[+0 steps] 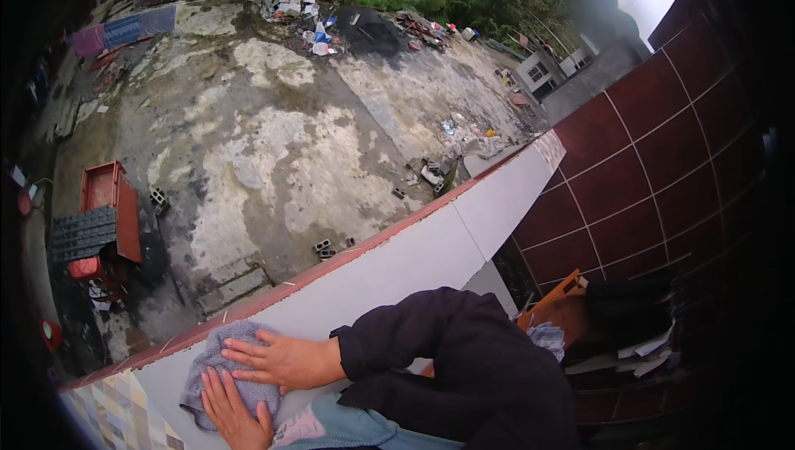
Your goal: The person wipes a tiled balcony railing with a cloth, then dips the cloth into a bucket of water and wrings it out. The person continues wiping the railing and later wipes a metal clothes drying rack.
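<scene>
A white ledge [389,272] with a red-tiled rim ran across the view, high above a patchy concrete yard [273,152] with a red cart [112,202] far below. A grey cloth [217,367] lay bunched on the ledge's white face, pinned flat under both palms: the right hand [277,360] spread over its upper part, the left hand [236,409] just beneath it, fingers open and pressing rather than gripping. The cloth looked soft, light and limp, likely to slide unless pressed, and best gathered at the loose folds left of the hands.

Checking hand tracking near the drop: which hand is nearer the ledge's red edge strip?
Right. The right hand lies flat on the grey cloth, just below the red edge strip. The left hand is on the cloth too, farther back.
</scene>
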A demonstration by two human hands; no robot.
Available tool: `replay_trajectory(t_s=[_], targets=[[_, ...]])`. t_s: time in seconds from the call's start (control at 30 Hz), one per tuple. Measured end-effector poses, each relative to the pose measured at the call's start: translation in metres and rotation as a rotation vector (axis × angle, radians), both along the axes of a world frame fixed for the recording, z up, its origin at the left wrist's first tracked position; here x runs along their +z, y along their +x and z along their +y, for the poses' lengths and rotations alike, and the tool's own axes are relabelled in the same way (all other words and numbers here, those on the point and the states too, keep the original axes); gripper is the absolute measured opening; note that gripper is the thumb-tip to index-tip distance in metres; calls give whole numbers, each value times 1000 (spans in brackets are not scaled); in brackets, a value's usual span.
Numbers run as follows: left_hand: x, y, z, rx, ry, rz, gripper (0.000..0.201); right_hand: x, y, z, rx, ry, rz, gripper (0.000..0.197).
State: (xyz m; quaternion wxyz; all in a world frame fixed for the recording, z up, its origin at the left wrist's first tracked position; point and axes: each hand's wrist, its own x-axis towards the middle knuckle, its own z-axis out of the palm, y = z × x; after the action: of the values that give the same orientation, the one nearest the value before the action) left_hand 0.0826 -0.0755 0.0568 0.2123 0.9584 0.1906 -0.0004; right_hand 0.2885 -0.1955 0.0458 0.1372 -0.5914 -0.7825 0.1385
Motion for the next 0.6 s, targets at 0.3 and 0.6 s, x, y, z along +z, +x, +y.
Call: replay_trajectory(t_s=[0.3,0.6], targets=[[8,-13,13,-25,-56,60,88,16,-9,14,25,-37,-3,92],[1,-32,23,-83,8,-37,79,9,-22,14,-11,66,-54,61]])
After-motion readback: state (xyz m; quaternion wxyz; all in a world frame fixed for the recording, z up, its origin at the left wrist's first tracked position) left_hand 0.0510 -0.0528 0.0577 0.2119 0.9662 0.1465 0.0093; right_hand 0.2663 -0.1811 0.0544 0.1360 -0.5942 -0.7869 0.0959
